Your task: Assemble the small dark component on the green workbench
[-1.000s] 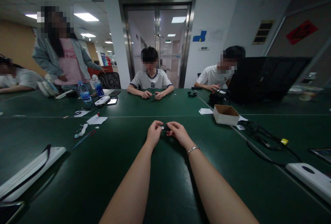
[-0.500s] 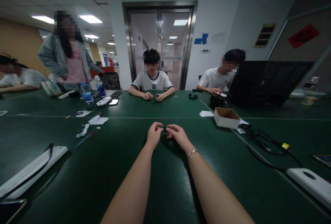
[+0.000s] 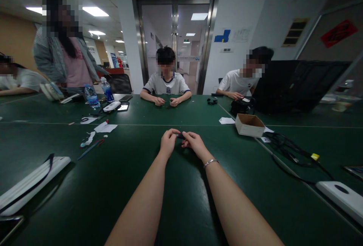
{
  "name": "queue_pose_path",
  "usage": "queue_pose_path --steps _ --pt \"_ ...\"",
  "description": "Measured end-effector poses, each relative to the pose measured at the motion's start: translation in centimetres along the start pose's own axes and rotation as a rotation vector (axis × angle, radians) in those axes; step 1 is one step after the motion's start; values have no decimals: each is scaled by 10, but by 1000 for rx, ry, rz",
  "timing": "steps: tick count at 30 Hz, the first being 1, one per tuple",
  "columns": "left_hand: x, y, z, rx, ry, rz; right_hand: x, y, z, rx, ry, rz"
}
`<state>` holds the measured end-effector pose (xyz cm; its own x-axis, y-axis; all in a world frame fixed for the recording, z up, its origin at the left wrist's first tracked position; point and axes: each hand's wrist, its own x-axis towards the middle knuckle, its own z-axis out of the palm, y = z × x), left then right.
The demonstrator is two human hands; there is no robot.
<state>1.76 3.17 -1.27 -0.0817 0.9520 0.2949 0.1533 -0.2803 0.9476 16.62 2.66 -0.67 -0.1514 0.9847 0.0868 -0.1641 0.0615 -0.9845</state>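
Head view gives me the left hand [image 3: 168, 144] and the right hand [image 3: 195, 144] close together over the green desk [image 3: 184, 200], fingertips of both pinched narrowly on a small dark object [image 3: 180, 136] between them, too small for me to identify. Off right, an open box [image 3: 248, 128] sits near tangled black cables [image 3: 279, 148].

A small black object [image 3: 180, 136] — details blurred — is held crosswise between the fingers [image 3: 189, 135].
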Motion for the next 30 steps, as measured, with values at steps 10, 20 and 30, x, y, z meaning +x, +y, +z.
queue_pose_path --steps 10,20,30 --pt "-1 0 0 -41 7 -52 -1 0 -1 19 -21 -36" --pt "1 0 2 -61 4 -55 2 2 -2 59 -2 -4" --pt "-2 0 2 37 33 -97 3 5 -3 67 -4 -14"
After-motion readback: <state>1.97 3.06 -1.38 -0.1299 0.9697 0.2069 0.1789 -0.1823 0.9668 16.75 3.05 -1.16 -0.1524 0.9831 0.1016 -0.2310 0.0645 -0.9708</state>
